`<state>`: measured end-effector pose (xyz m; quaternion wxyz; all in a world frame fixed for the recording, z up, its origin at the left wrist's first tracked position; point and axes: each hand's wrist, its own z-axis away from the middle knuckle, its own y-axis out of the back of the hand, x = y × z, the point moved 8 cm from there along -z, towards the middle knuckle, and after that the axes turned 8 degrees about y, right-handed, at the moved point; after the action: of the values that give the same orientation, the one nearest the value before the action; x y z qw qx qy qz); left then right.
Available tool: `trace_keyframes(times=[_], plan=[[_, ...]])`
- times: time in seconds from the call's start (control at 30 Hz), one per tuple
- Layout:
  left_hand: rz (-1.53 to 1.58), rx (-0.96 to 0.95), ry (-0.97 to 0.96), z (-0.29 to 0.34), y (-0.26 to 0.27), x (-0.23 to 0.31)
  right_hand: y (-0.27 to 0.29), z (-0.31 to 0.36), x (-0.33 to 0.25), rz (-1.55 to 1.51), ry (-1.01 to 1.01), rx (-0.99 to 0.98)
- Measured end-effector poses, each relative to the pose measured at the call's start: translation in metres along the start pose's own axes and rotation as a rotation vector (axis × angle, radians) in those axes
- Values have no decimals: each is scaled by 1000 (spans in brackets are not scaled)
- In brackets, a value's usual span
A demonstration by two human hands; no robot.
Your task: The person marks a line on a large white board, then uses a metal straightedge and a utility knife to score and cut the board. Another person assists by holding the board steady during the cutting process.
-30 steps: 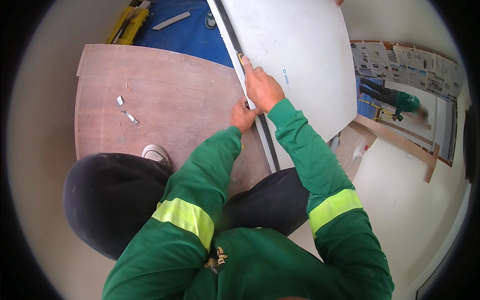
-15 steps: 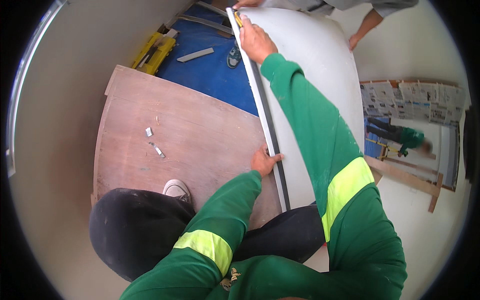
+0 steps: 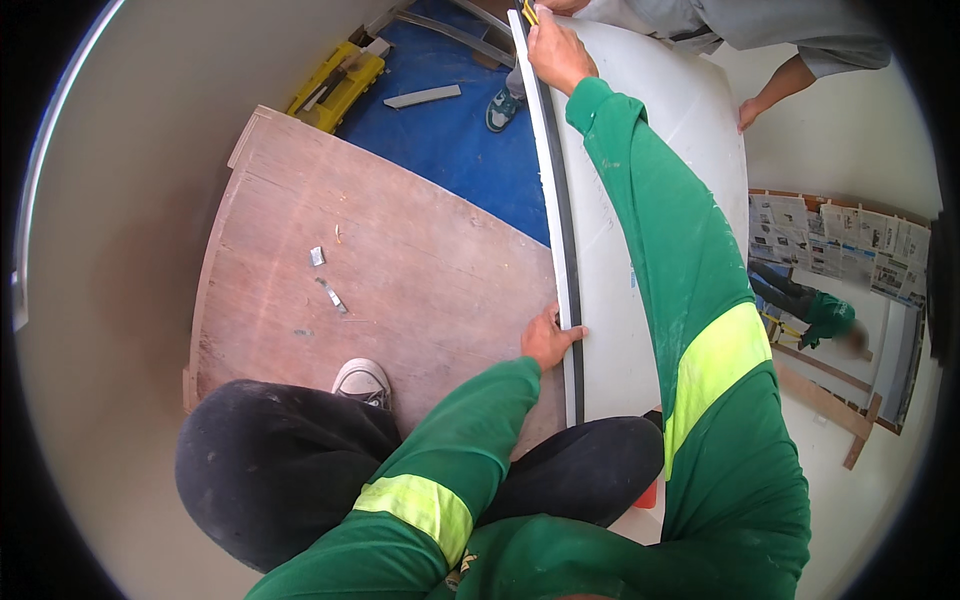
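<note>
A large white panel (image 3: pixel 690 150) stands at my right, with a dark strip (image 3: pixel 566 220) running along its near edge. My left hand (image 3: pixel 548 342) is closed around that edge close to my knee, the thumb lying over the strip. At the far end my stretched right hand (image 3: pixel 560 57) grips a yellow utility knife (image 3: pixel 531 14) against the strip. The knife's tip is too small to make out. Beyond the panel a person in grey (image 3: pixel 770 35) steadies it, one hand (image 3: pixel 748 114) on its right side.
I squat on a reddish-brown plywood board (image 3: pixel 420 230) with metal scraps (image 3: pixel 330 295) on it. Behind lie a blue floor sheet (image 3: pixel 440 135), a yellow toolbox (image 3: pixel 340 88) and a white offcut (image 3: pixel 423 96). Newspaper-covered wall (image 3: pixel 850 235) and another person (image 3: pixel 825 318) appear far right.
My right hand has moved the knife along the strip to the panel's far end. My left hand keeps its hold. The whole view has shifted slightly.
</note>
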<state>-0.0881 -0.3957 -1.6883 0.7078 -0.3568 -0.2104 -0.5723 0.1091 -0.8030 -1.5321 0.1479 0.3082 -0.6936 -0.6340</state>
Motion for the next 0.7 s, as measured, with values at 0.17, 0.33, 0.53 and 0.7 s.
trace_keyframes(times=[0.17, 0.33, 0.53, 0.7], plan=[[-10, -18, 13, 0, 0, 1, -9, 2, 4, 13, -11, -34], [7, -19, 5, -1, -1, 1, -18, 4, 6, 51, -43, -62], [-2, 19, -20, -4, -3, -3, -16, 25, 9, -56, -7, -122], [-24, 23, -31, -9, -6, -9, -10, 81, 9, -17, 21, -107]])
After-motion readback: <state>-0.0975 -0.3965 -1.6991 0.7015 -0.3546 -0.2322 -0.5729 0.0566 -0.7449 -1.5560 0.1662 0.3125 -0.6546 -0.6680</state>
